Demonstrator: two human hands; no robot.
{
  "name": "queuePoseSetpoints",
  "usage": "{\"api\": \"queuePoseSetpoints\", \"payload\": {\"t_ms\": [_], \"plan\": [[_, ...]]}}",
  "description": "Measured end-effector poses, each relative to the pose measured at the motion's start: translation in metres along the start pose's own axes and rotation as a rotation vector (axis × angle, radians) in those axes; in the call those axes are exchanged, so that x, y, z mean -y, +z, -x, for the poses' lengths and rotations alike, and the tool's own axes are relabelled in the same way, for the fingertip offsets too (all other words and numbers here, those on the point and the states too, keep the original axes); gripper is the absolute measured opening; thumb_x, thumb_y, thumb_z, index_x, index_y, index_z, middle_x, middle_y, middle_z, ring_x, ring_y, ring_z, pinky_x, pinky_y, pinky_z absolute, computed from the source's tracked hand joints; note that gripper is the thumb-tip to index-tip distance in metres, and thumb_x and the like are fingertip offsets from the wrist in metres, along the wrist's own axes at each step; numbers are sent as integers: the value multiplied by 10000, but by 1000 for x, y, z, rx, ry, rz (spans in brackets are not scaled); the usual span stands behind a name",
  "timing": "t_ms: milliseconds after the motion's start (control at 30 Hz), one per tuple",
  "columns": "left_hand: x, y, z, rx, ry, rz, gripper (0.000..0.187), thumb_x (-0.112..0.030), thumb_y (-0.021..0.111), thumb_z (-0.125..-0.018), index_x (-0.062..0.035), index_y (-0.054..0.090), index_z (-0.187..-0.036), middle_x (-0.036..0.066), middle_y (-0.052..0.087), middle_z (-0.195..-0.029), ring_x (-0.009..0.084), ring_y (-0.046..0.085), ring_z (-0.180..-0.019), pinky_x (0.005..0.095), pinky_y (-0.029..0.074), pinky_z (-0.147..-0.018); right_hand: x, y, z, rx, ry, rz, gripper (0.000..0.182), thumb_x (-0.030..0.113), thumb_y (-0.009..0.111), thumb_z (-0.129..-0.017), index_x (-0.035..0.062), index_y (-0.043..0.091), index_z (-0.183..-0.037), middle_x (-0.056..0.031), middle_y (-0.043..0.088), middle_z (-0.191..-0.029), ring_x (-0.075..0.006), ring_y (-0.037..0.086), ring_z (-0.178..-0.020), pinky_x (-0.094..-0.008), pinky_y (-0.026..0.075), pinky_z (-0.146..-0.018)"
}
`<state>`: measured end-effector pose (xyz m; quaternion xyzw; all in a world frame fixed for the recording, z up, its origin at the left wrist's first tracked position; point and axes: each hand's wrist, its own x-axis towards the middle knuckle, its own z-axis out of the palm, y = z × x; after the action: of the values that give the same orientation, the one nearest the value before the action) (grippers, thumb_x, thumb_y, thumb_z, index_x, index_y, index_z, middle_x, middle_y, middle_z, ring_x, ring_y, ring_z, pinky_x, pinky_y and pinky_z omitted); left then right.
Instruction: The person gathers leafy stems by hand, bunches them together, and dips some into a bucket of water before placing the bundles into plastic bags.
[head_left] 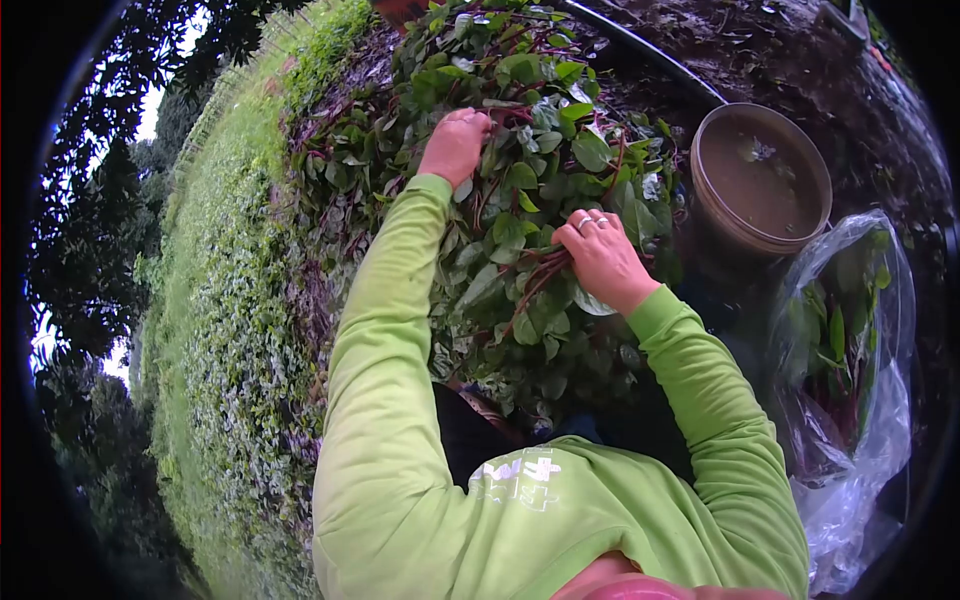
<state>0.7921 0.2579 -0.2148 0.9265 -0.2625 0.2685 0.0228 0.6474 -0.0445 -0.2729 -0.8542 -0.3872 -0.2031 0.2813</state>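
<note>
A large heap of leafy green stems with reddish-purple stalks (520, 180) lies in front of me. My left hand (456, 145) reaches to the upper part of the heap, its fingers closed around reddish stems among the leaves. Lower and to the right, my right hand (604, 258), with rings on it, is closed on a small bunch of reddish stems (538, 280), whose leaves hang below and beside the hand. Both fingertips are partly hidden by leaves and by the hands themselves.
A round bucket of murky brown water (762, 175) stands at the right. Below it, a clear plastic bag (870, 450) holds more leafy stems. A dark pole (650, 50) runs to the bucket. Low green plants (235, 330) cover the ground at left; part of an orange-red object (400, 10) shows at top.
</note>
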Motion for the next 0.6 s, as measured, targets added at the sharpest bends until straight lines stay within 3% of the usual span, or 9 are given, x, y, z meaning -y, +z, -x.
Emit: {"api": "queuePoseSetpoints", "payload": {"t_ms": [33,167,267,300,367,467,500,567,600], "plan": [[-18,-23,6,-38,-123,136,115,-140,590,-958,-74,638,-1039,163,685,-1008,376,646,-990,471,498,-917,0,0,0,-3,2,-14,235,39,622,-814,118,631,-1035,-76,594,-1032,-289,574,-1082,-423,415,-976],[-21,-98,55,-186,-268,1,191,-160,575,-981,-38,643,-1112,176,690,-1121,374,645,-1059,466,505,-927,2,-3,4,-2,-27,35,168,89,588,-848,106,632,-1009,-82,603,-1029,-271,585,-1072,-422,413,-984],[20,-157,141,-123,-664,-473,270,-151,574,-961,-22,689,-1168,176,708,-1140,353,695,-967,439,527,-939,9,-15,5,-17,-49,23,167,81,597,-832,97,623,-996,-88,600,-1016,-276,588,-1057,-438,407,-996],[31,-185,170,136,-962,-581,351,-163,646,-922,-17,663,-1241,179,683,-1238,347,664,-1108,469,490,-1011,13,-19,4,-17,-57,16,167,78,599,-827,94,621,-992,-90,599,-1011,-278,589,-1054,-442,405,-998],[31,-185,196,225,-1304,-1137,494,-197,723,-883,-33,605,-1333,180,587,-1410,396,476,-1364,543,386,-1105,23,-27,2,-6,-59,-23,173,65,597,-812,84,614,-983,-99,595,-1005,-283,588,-1050,-449,400,-1005],[76,-171,173,-17,-698,-775,487,-211,733,-862,-41,621,-1304,175,637,-1327,368,550,-1281,507,425,-1074,23,-13,1,13,-51,-39,205,46,623,-786,107,616,-981,-76,581,-972,-288,584,-1030,-442,401,-1003],[48,-163,122,-50,-588,-570,419,-200,721,-847,-52,657,-1234,164,678,-1228,341,604,-1187,473,453,-1048,22,-10,2,39,-48,-62,184,47,589,-808,81,615,-986,-103,590,-997,-291,583,-1052,-448,391,-1005],[49,-102,55,-125,-172,-419,266,-165,582,-922,-51,703,-1130,142,705,-1158,327,626,-1137,445,482,-1018,19,-1,2,49,-27,-68,181,45,587,-812,83,617,-987,-100,591,-999,-291,580,-1063,-442,390,-1000],[41,-69,24,-127,-131,-323,294,-169,514,-971,-53,699,-1168,144,702,-1184,327,623,-1155,451,480,-1027,19,3,3,50,-8,-69,180,44,585,-814,84,618,-987,-99,592,-1000,-291,579,-1069,-439,390,-998]]}}
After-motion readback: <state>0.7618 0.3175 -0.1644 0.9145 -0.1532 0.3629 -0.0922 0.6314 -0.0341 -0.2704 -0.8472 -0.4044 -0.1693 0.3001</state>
